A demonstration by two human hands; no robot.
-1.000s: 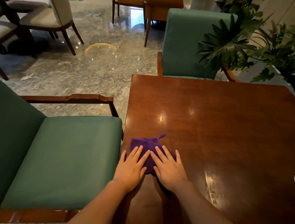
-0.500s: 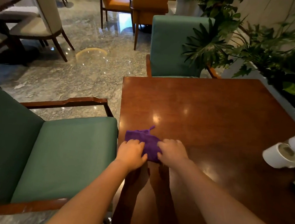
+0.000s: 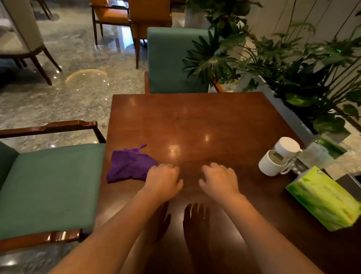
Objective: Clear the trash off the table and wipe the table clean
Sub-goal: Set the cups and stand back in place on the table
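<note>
Purple cloth [image 3: 130, 165] is seen crumpled near the table [image 3: 199, 121] left edge. Left hand [image 3: 163, 180] is curled loosely, empty, just beside the cloth. Right hand [image 3: 219, 179] is likewise curled, empty. White cups [image 3: 272, 162] and green tissue pack [image 3: 325, 201] are placed far right.

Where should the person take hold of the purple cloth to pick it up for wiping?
Probably at the right edge of the purple cloth, where the left hand already sits beside it. The cloth lies flat and crumpled near the table's left edge, so pinching a raised fold from above should work; its small loop at the far corner is a second option. The right hand is apart from it.
</note>
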